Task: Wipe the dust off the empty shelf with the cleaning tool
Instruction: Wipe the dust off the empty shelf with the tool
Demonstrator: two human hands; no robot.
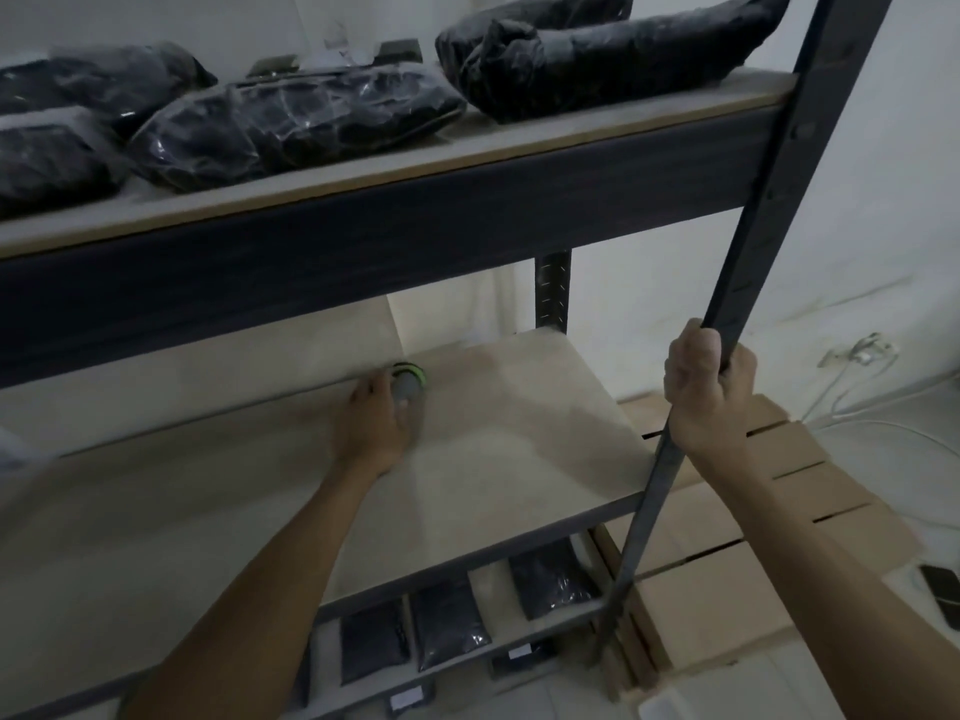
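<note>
Left hand (pixel 376 415) clasping the cleaning tool (pixel 408 389) deep on the empty shelf (pixel 519 459), near the back wall; bare board stretching rightward and forward. Right hand (pixel 709 392) clenched round the shelf upright (pixel 748 283), bracing.

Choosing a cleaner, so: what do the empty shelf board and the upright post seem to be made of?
Empty shelf board: probably laminated particleboard or plywood, pale matte beige, with a thin flat edge. Upright post: likely painted steel angle, dark with punched slots; the right hand grips it.
</note>
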